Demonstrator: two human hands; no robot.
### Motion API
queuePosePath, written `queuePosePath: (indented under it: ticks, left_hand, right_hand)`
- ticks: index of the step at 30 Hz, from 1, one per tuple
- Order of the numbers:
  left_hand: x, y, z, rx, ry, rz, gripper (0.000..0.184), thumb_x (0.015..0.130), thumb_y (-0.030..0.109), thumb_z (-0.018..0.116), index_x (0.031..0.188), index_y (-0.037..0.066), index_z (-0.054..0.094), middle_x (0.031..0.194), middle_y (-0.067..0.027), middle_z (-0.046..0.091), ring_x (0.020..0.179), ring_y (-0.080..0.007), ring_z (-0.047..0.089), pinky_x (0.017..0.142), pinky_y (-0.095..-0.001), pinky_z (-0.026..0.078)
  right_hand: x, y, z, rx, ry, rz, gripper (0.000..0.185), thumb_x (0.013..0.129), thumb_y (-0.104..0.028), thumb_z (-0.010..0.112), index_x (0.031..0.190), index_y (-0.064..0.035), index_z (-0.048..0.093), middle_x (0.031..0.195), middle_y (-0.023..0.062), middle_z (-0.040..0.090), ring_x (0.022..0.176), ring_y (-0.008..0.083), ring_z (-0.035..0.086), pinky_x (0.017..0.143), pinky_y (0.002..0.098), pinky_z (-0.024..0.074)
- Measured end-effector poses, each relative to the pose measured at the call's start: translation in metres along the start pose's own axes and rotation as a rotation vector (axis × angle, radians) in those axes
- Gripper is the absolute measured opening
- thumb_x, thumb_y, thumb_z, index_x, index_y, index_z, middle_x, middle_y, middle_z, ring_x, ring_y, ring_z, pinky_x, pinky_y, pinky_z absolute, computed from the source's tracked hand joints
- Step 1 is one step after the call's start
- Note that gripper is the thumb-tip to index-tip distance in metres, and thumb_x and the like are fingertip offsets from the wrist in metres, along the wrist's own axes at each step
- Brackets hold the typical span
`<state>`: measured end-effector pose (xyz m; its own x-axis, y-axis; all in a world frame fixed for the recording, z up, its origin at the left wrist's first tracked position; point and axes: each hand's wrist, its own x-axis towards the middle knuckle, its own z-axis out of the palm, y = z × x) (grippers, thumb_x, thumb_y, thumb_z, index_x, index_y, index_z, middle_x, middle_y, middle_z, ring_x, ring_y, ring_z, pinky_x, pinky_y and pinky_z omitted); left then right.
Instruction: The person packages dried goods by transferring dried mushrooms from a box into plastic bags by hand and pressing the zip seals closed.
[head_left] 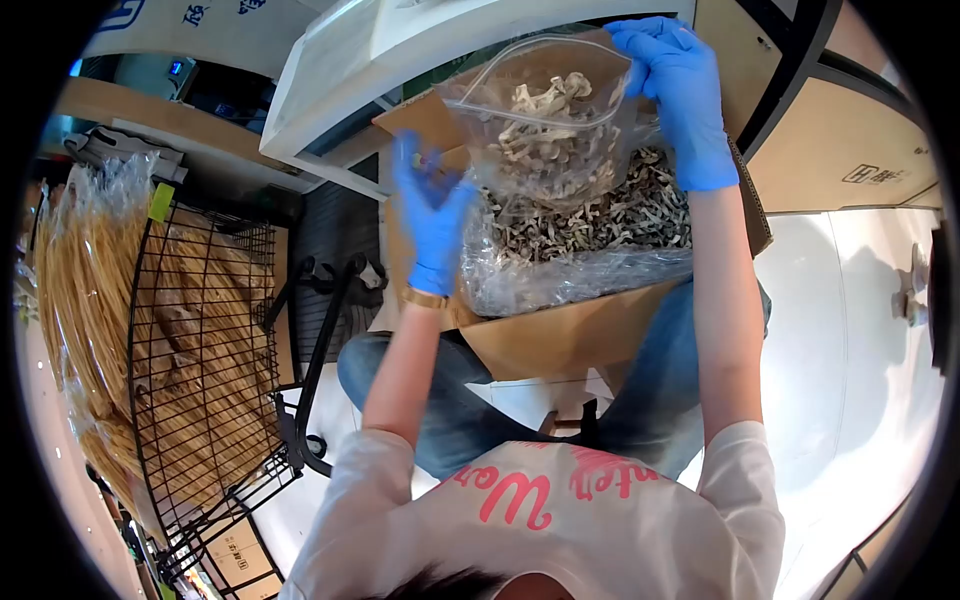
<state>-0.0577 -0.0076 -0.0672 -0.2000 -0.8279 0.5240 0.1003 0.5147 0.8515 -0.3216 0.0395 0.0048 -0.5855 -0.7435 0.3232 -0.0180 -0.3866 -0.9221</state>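
Note:
A clear zip bag (560, 150) partly filled with pale, dried mushroom-like pieces stands over an open cardboard box (570, 335). My right hand (685, 105), in a blue glove, pinches the bag's upper right corner. At the bag's left side is my left hand (433, 220), also gloved in blue and smeared by motion. Its thumb and fingers are apart, and nothing shows in them. Inside the box, a clear plastic liner (540, 285) surrounds a heap of darker dried strips (600, 225), partly hidden behind the zip bag.
A black wire cart (205, 340) stands at the left, with long yellowish sticks (90, 290) in plastic wrapping beside and in it. Beyond the box is a white frame (350, 75). Several cartons (845, 150) are on the right. My legs straddle the box's near side.

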Motion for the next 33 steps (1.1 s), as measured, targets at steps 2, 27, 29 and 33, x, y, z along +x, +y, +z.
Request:
queuePosePath:
  ticks: [2, 27, 29, 33]
  left_hand:
    - [-0.032, -0.051, -0.013, 0.142, -0.201, -0.298, 0.066, 0.075, 0.017, 0.076, 0.132, 0.002, 0.046, 0.125, -0.0113, 0.055, 0.116, -0.0224, 0.051, 0.096, -0.0290, 0.042]
    - [-0.045, -0.078, 0.032, 0.605, -0.731, -0.208, 0.025, 0.084, 0.029, 0.066, 0.098, 0.009, 0.071, 0.089, -0.0134, 0.068, 0.077, -0.0289, 0.064, 0.070, -0.0359, 0.050]
    - [-0.035, -0.085, 0.020, 0.660, -0.718, -0.123, 0.022, 0.085, 0.027, 0.066, 0.097, 0.010, 0.071, 0.089, -0.0129, 0.068, 0.078, -0.0273, 0.064, 0.072, -0.0347, 0.050]
    - [-0.040, -0.092, 0.004, 0.612, -0.615, -0.106, 0.019, 0.082, 0.030, 0.068, 0.086, 0.013, 0.072, 0.085, -0.0077, 0.068, 0.084, -0.0282, 0.063, 0.075, -0.0377, 0.050]
  right_hand:
    - [0.001, 0.008, 0.003, 0.068, 0.012, -0.007, 0.010, 0.083, -0.011, 0.064, 0.089, -0.0057, 0.071, 0.068, -0.0014, 0.062, 0.049, 0.0040, 0.049, 0.046, 0.0203, 0.0301]
    - [0.017, 0.008, -0.047, 0.398, 0.103, -0.039, 0.007, 0.080, -0.005, 0.062, 0.085, -0.0022, 0.065, 0.060, -0.0021, 0.057, 0.044, 0.0044, 0.046, 0.041, 0.0169, 0.0358]
    - [0.020, 0.014, -0.043, 0.411, 0.330, 0.055, 0.004, 0.079, -0.003, 0.062, 0.083, -0.0027, 0.064, 0.059, -0.0016, 0.056, 0.041, 0.0043, 0.044, 0.039, 0.0169, 0.0337]
    - [0.007, 0.004, -0.017, 0.257, 0.076, 0.111, 0.008, 0.079, -0.003, 0.062, 0.087, -0.0009, 0.064, 0.071, 0.0038, 0.063, 0.052, 0.0085, 0.054, 0.047, 0.0201, 0.0444]
